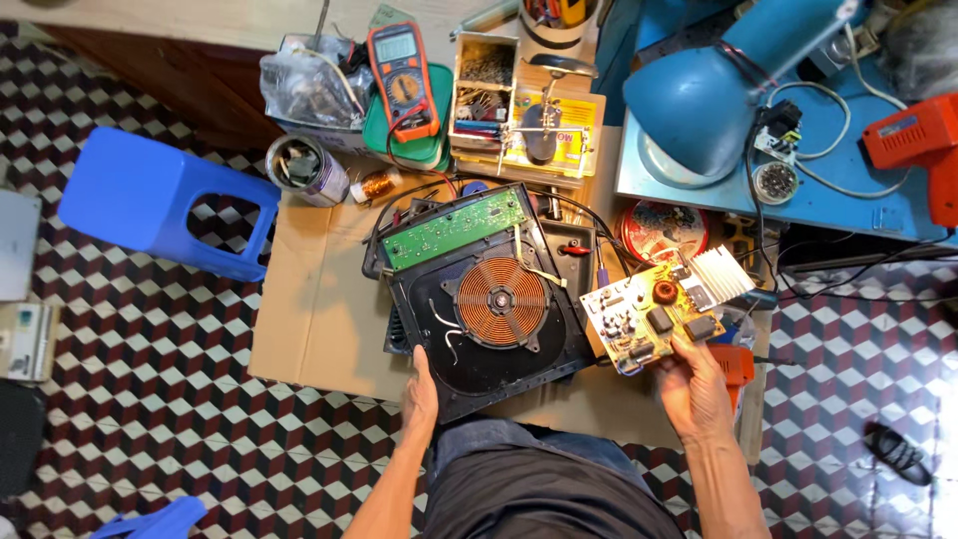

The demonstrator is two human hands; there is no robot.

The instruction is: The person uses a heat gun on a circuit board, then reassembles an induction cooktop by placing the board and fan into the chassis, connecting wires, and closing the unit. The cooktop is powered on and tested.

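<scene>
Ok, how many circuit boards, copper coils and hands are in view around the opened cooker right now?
Circuit boards: 2, the green board lying on the cooker base and the tan board in the right hand
Copper coils: 1, the flat coil on the base
Hands: 2, with the left hand on the base's near edge
Total: 5
</scene>
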